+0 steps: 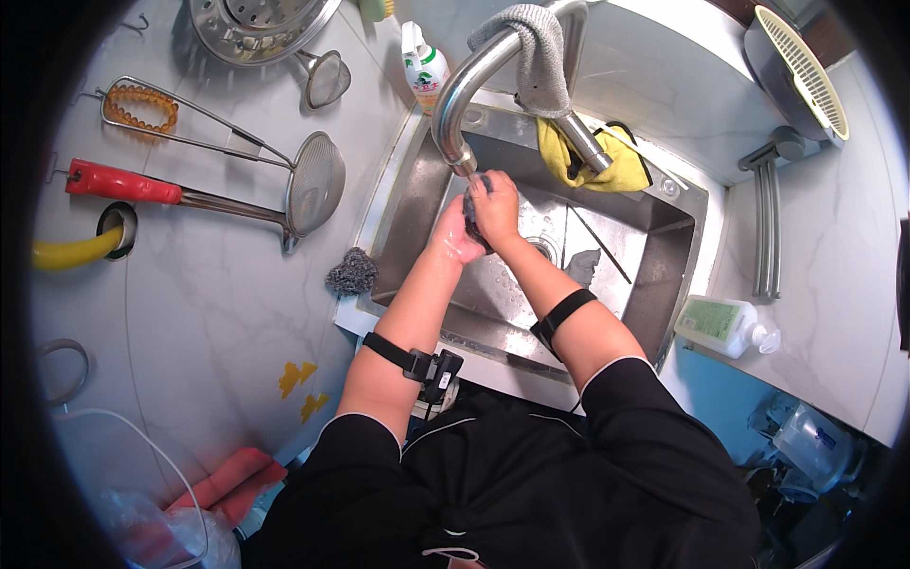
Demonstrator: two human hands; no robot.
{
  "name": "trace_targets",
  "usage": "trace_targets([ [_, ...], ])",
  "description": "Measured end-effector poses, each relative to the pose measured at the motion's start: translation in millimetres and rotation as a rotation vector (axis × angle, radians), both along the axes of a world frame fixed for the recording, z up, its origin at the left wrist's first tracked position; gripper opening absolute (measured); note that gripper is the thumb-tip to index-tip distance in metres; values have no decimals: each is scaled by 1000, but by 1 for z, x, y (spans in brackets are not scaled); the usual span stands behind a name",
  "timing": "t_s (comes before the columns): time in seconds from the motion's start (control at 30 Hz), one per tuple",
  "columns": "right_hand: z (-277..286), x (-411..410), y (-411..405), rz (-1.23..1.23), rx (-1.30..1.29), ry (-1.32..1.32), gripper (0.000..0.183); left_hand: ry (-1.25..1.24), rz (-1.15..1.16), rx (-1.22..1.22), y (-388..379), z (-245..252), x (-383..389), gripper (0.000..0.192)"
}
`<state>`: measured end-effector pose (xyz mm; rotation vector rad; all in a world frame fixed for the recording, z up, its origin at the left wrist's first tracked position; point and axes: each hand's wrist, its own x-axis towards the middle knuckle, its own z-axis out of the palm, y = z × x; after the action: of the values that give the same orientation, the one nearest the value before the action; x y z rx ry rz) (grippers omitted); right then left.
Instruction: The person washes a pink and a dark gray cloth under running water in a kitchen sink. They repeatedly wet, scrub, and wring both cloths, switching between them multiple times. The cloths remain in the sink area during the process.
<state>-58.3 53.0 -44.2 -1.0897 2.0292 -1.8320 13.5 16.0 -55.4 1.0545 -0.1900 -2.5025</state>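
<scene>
Under the spout of a metal faucet (455, 92), both my hands hold one dark, wet object (475, 217), mostly covered by the fingers; its kind is unclear. My left hand (453, 231) supports it from the left and below. My right hand (498, 206) is wrapped over its upper right side. They are above a stainless steel sink (490, 284). Inside the basin, a grey scrap of cloth (583, 268) and a thin dark stick (601, 245) lie right of the drain (542, 249).
A grey cloth (540, 64) drapes over the faucet; a yellow cloth (625, 163) hangs at the back rim. A dark scrubber (352, 272) is left of the sink, a white bottle (718, 323) right. Wire strainers (316, 185) hang on the left wall, near a spray bottle (425, 71).
</scene>
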Motion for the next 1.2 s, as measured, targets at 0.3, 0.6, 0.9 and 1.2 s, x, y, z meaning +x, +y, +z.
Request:
trace_targets([
  [0.3, 8, -2, -12, 276, 102, 90, 14, 15, 103, -54, -10, 1, 9, 30],
  [0.6, 20, -14, 10, 441, 29, 155, 26, 118, 14, -167, -13, 18, -2, 24],
  [0.9, -4, -38, 32, 501, 39, 488, 37, -92, 29, -40, -22, 4, -10, 19],
  [1.2, -5, -28, 11, 434, 361, 194, 28, -273, 148, -28, -6, -7, -23, 16],
])
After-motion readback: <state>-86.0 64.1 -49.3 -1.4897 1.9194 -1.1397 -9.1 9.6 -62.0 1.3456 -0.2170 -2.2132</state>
